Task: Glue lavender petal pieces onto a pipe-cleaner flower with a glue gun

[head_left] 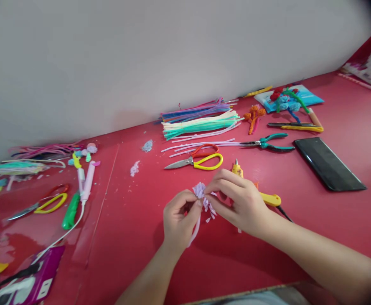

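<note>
Both hands meet over the red table (300, 220) near its front. My left hand (178, 220) is closed in a pinch on a small lilac pipe-cleaner flower (201, 192), whose pale stem hangs down past the palm. My right hand (236, 201) is closed too, its fingertips pinching the flower's fuzzy petals from the right. A yellow glue gun (269, 198) lies on the table just behind my right hand, partly hidden by it. Red-and-yellow scissors (201, 161) lie a little farther back.
Bundled pipe cleaners (201, 120) lie by the wall. Teal pliers (268, 143), a black phone (328, 163) and finished pipe-cleaner figures (283, 101) are at the right. At the left are another pair of scissors (45, 203), a pink tool (87, 184) and more pipe cleaners (29, 159).
</note>
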`<action>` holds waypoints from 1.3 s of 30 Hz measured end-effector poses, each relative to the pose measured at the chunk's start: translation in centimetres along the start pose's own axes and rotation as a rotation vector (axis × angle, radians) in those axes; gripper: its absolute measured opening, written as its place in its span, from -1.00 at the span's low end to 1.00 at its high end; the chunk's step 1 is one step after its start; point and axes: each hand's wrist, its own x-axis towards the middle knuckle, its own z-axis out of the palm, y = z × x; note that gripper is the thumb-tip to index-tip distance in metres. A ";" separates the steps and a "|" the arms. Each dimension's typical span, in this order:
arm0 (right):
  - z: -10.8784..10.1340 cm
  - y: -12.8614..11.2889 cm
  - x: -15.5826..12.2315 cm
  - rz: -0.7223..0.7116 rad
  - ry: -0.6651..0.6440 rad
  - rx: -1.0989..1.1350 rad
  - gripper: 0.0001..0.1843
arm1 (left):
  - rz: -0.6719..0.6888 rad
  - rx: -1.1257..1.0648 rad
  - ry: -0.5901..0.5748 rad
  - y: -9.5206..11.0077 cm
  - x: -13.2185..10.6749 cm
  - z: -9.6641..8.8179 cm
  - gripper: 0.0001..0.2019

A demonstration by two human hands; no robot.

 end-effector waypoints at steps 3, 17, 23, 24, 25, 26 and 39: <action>0.0 -0.1 0.1 0.017 -0.007 0.005 -0.89 | 0.015 0.011 -0.010 -0.1 0.0 0.1 -0.88; 0.2 -0.2 0.0 0.026 -0.015 -0.024 -0.91 | -0.084 -0.039 0.011 0.2 0.0 0.1 -0.88; -2.6 0.5 0.5 0.136 -0.001 -0.319 -0.91 | -0.457 -0.416 0.082 -0.6 1.0 -0.1 -0.83; -3.3 1.0 0.2 0.219 -0.068 -0.473 -0.91 | -0.479 -0.462 0.089 -0.7 1.2 -0.2 -0.85; -4.0 1.6 -0.2 0.298 -0.149 -0.634 -0.89 | -0.491 -0.497 0.090 -0.8 1.4 -0.3 -0.86; -4.5 2.2 -0.8 0.342 -0.261 -0.758 -0.86 | -0.497 -0.521 0.088 -0.8 1.5 -0.4 -0.86; -4.4 4.3 -7.1 0.376 -0.500 -0.928 -0.80 | -0.565 -0.701 0.016 0.2 1.9 -0.1 -0.81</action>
